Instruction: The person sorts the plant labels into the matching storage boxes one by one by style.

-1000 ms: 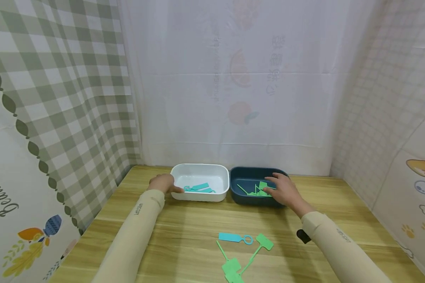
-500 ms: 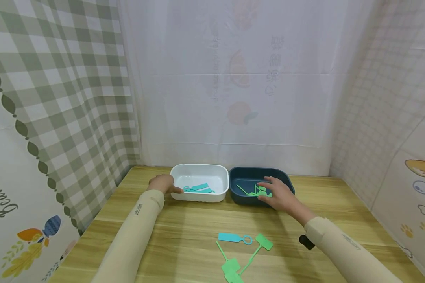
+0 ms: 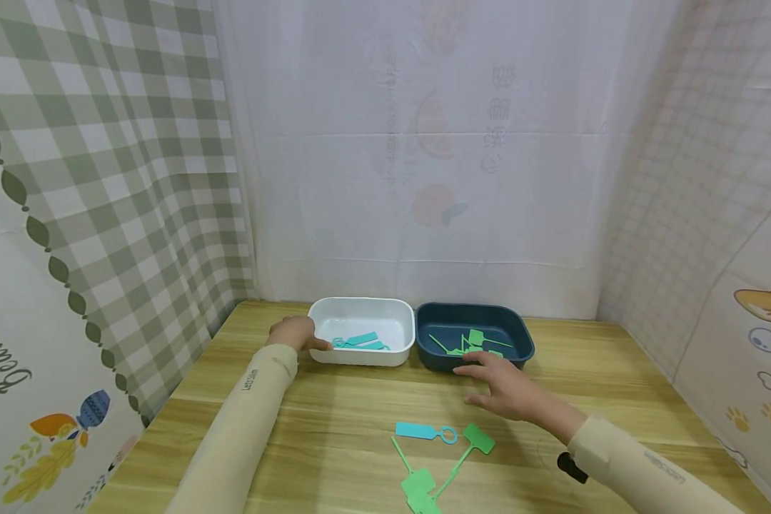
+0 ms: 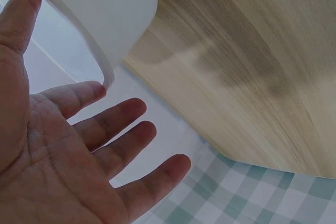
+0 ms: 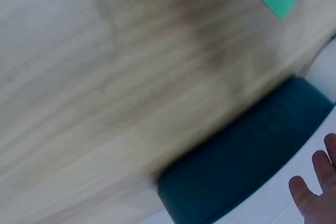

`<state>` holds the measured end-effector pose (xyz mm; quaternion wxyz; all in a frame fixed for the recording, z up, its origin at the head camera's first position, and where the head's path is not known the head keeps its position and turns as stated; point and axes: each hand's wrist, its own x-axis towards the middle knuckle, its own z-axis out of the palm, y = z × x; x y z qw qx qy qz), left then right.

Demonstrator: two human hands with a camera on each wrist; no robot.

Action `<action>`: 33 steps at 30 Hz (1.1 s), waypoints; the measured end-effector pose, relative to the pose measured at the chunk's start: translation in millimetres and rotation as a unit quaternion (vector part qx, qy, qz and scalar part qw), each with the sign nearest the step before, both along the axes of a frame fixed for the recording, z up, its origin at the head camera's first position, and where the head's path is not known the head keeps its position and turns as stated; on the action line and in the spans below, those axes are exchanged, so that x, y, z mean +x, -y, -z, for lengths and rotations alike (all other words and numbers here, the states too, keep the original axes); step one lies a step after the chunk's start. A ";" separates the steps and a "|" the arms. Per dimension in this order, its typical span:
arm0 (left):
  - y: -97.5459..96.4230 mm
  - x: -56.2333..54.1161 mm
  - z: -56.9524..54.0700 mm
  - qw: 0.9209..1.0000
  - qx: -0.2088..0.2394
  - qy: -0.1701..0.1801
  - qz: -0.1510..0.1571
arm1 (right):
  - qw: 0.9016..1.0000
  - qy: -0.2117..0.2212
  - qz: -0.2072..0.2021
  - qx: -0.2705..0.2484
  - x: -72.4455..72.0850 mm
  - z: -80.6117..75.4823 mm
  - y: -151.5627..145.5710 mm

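My left hand (image 3: 294, 333) is at the left end of a white container (image 3: 360, 360). In the left wrist view its thumb and index fingertip touch the container rim (image 4: 79, 30), the other fingers spread and straight. Inside the container lie blue tags (image 3: 363, 338) with ring ends. My right hand (image 3: 507, 389) holds nothing and hangs over the table, just in front of a dark blue container (image 3: 440, 360) holding several green tags (image 3: 477, 336). Nearer me lie a blue ring-ended tag (image 3: 415, 430) and green tags (image 3: 480, 438) with long thin stems.
Both containers stand side by side at the back of the wooden table (image 3: 334, 428), close to a white curtain (image 3: 334, 214). A checked cloth (image 3: 186, 185) hangs on the left and a printed sheet (image 3: 694, 285) on the right. A small black object (image 3: 572, 467) shows below the right sleeve.
My right hand has drawn back from over the dark container toward me, above the table, uncovering more of the green tags in it. The left hand has stayed at the white container.
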<state>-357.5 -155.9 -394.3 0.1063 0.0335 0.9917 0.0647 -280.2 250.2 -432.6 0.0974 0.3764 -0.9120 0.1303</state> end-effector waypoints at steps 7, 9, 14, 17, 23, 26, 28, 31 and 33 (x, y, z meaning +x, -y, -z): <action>0.3 -1.2 0.6 1.000 0.001 -0.001 0.000 | 0.996 0.057 -0.031 0.053 12.2 12.1 -6.2; 0.2 -0.7 0.1 1.000 0.001 -0.001 0.001 | 0.993 0.083 -0.028 0.072 14.8 13.8 -7.8; 0.3 -0.2 -0.8 1.000 0.001 0.002 0.002 | 0.986 0.120 -0.022 0.117 18.3 18.2 -9.4; -0.1 0.3 -1.7 1.000 0.001 0.002 0.004 | 0.982 0.129 -0.028 0.132 20.9 18.5 -9.4; -0.4 0.7 -2.4 1.000 0.004 0.002 0.003 | 0.979 0.128 -0.034 0.153 23.1 18.8 -9.9; -0.3 0.4 -2.3 1.000 0.004 0.003 0.001 | 0.979 0.120 -0.037 0.163 22.8 18.8 -10.1; -0.3 0.2 -2.2 1.000 0.003 0.003 0.001 | 0.978 0.114 -0.039 0.172 22.2 19.0 -10.2; -0.6 0.2 -2.0 1.000 0.002 0.003 0.000 | 0.977 0.103 -0.043 0.180 21.5 19.7 -10.9; -0.8 0.2 -1.9 1.000 0.002 0.002 0.000 | 0.978 0.092 -0.047 0.183 21.3 20.6 -11.7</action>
